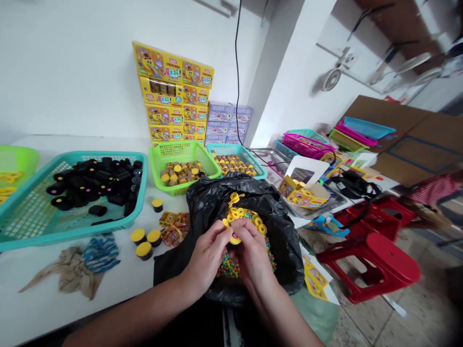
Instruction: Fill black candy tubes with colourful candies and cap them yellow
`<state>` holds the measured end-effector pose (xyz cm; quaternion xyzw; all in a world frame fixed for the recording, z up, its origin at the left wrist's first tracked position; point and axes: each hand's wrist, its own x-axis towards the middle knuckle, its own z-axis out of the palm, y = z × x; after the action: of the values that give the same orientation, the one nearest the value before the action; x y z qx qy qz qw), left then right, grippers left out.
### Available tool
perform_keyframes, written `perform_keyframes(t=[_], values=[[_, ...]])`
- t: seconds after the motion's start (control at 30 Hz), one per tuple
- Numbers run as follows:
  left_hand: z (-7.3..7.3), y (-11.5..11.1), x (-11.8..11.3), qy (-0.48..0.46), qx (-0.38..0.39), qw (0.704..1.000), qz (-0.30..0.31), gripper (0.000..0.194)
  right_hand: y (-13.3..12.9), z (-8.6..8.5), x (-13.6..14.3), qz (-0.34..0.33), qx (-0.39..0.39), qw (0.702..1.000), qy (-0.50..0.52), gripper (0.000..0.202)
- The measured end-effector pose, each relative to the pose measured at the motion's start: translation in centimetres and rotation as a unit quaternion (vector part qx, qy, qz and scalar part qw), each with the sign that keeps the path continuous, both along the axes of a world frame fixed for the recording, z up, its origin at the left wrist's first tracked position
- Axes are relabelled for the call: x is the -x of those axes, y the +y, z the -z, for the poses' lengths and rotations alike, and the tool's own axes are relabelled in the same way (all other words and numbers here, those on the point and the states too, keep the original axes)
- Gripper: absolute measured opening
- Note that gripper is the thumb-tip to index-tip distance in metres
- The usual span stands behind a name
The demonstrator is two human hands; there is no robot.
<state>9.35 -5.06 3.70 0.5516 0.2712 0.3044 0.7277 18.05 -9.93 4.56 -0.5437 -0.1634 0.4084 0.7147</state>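
Both hands meet over a bin lined with a black plastic bag (285,231). Between their thumbs and fingers is a small yellow plastic piece (235,239) with a pink dot at its middle. My left hand (210,250) pinches it from the left, and my right hand (251,243) grips it from the right. Underneath lie many small coloured beads (228,267) and several loose yellow ring-shaped pieces (259,224). Another yellow piece (234,198) rests on the bag's far side. My fingers partly hide the held piece.
A teal basket of black cups (141,193) stands left; yellow-lidded cups (144,249), printed packets (171,236) and a cloth (72,272) lie nearer. Behind are a green basket of small jars (155,164) and stacked yellow boxes (162,115). At right are an open box (304,198) and red stool (390,258).
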Motion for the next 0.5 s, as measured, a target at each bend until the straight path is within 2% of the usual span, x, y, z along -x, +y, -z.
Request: perform_keyframes(t=[0.13,0.27,0.4,0.5], values=[[0.6,0.0,0.1,-0.009,0.007,1.000,-0.013,0.032,0.4,0.5,0.7,0.030,-0.009,0.999,0.020,0.025],[0.1,0.6,0.4,-0.008,0.053,0.999,0.000,0.033,-0.2,0.9,-0.2,-0.048,-0.015,0.997,-0.057,0.031],[-0.7,1.4,1.3,-0.031,0.110,0.993,0.043,0.034,-1.2,0.5,-1.6,-0.143,-0.055,0.974,-0.164,0.036],[-1.1,1.6,2.1,-0.043,0.116,0.989,0.075,0.033,-1.5,0.0,-1.8,-0.162,-0.069,0.968,-0.177,0.039]])
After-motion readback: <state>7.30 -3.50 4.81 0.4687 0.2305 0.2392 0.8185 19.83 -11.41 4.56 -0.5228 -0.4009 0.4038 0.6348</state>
